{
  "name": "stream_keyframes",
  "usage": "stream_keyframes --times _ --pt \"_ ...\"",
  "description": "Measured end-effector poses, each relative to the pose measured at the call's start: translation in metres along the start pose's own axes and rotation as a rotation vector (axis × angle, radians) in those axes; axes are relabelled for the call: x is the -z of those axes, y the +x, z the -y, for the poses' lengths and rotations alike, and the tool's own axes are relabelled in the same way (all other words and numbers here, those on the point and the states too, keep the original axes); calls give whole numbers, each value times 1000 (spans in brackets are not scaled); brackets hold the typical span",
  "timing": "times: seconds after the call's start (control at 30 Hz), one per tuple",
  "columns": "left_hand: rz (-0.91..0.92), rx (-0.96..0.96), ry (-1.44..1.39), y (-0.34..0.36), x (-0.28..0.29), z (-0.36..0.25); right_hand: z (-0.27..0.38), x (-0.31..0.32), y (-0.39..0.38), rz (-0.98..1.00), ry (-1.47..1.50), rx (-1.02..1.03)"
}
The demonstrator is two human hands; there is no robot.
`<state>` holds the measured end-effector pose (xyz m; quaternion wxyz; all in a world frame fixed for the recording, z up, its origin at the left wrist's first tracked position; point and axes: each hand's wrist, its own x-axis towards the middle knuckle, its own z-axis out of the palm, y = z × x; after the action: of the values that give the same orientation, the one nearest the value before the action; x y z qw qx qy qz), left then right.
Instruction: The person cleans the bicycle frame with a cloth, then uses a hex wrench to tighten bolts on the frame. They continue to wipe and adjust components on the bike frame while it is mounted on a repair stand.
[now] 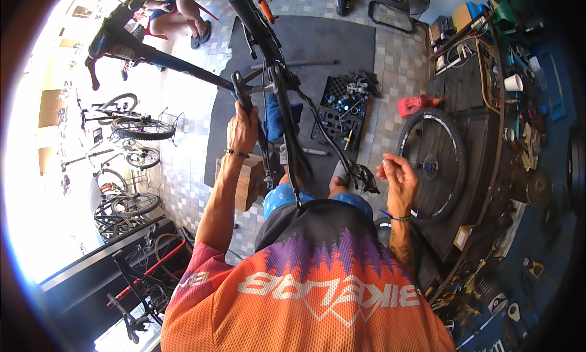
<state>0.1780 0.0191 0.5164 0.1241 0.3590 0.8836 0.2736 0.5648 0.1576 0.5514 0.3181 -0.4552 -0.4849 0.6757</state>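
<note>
A dark bicycle frame (281,86) stands in front of me, its rear stays pointing toward my body. My left hand (243,129) is closed around the end of a frame tube near the stays' junction. To the right, my right hand (400,180) is raised beside the rear derailleur (364,180), apart from the frame. Its fingers are curled toward the thumb; a small pale spot shows at the fingertips, too small to name. A blue cloth (284,120) lies behind the stays.
An open tool case (345,105) lies on the dark mat (305,41). Right of it are a red bottle (418,105), a wheel (455,163) and a dark cabinet with tools. A wooden block (245,190) stands by my left leg. Several bicycles stand left; other people are beyond.
</note>
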Motion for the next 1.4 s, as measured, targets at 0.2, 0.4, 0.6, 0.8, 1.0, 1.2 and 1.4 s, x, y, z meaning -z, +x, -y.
stream_keyframes --times 0.2,0.4,0.6,0.8,1.0,1.2,1.4 --pt "-65 -37 71 17 10 -8 2 7 8 41 -21 8" --pt "-63 -1 15 34 16 -13 7 9 16 87 -27 -3" --pt "-184 -9 10 42 11 -30 23 -12 36 126 -49 111" --pt "-228 131 -181 41 -9 -31 50 -70 55 238 13 212" --pt "-136 169 -191 48 -22 -35 59 -124 62 331 -59 205" --pt "-69 242 -226 50 -21 -47 60 -161 73 328 -131 184" --pt "15 261 -237 57 -17 -49 47 -166 88 213 -122 176"
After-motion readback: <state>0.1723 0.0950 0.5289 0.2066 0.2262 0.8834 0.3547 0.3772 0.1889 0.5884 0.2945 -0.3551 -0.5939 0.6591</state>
